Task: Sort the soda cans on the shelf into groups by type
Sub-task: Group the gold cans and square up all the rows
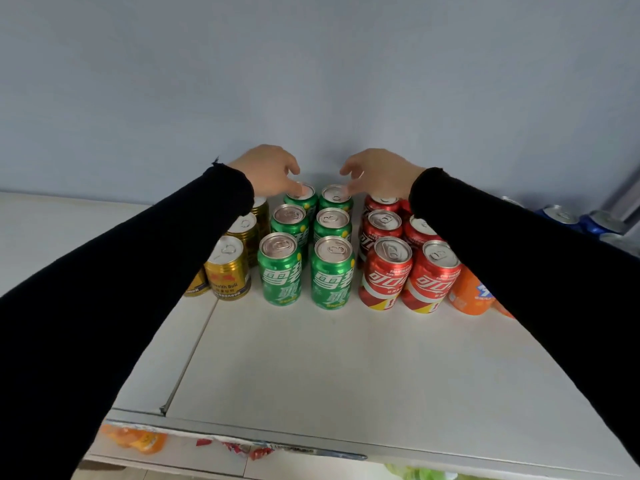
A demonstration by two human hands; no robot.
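On the white shelf top (311, 358) the cans stand in groups against the wall. Several green cans (278, 271) form two columns in the middle, with several red cans (386, 275) to their right and gold cans (227, 268) to their left. My left hand (268, 171) reaches over the back-left green can (300, 195); its fingertips touch the lid and the thumb is raised clear. My right hand (379, 174) mirrors it over the back-right green can (335, 197), fingertips on the rim and thumb lifted. Neither hand wraps a can.
An orange can (469, 292) stands right of the red ones, half hidden by my right sleeve. Blue cans (561, 216) sit at the far right near the wall. A seam (194, 348) splits the shelf top. Orange packaging (138, 439) shows below the front edge.
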